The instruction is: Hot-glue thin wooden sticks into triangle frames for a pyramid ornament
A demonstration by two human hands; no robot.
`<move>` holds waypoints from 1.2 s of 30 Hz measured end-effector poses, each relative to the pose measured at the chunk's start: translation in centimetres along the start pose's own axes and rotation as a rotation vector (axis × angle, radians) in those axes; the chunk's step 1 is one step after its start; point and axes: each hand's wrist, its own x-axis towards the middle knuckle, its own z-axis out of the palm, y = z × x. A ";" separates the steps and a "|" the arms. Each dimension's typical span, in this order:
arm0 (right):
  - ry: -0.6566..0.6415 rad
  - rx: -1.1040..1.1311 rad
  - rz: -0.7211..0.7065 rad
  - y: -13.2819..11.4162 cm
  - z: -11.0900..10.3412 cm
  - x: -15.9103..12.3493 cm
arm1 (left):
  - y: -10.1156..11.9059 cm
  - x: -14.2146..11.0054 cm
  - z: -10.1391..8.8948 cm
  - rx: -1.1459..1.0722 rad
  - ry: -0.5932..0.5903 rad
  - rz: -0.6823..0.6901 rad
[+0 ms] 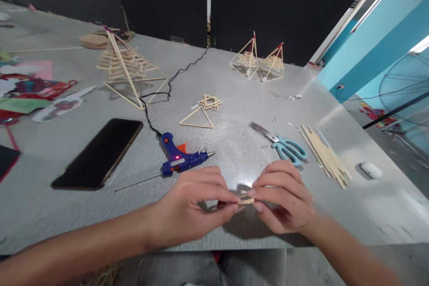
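Note:
My left hand [194, 205] and my right hand [284, 196] meet just above the table's near edge, fingers pinched together on a small piece of wooden stick [246, 200] held between them. Most of the stick piece is hidden by the fingertips. A blue hot glue gun [181, 158] lies on the grey table [234, 143] just beyond my left hand, nozzle pointing right, its black cord running away to the back. Teal scissors [284, 145] lie beyond my right hand.
A bundle of wooden sticks [325, 154] lies right of the scissors. A black phone [98, 152] lies at left. A stick triangle [197, 118] and star [210, 102] sit mid-table; stick pyramids [125, 65] [256, 60] stand behind. Coloured paper scraps [30, 89] cover the far left.

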 end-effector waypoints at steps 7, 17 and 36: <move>-0.023 0.040 0.024 0.0 -0.1 0.0 | -0.1 -0.1 0.0 -0.015 -0.005 0.001; -0.090 0.237 0.165 0.2 -0.2 0.0 | 0.3 0.0 -0.2 -0.094 -0.054 -0.126; -0.090 0.384 0.264 0.2 0.4 0.0 | -0.5 -0.7 0.2 -0.106 -0.120 -0.266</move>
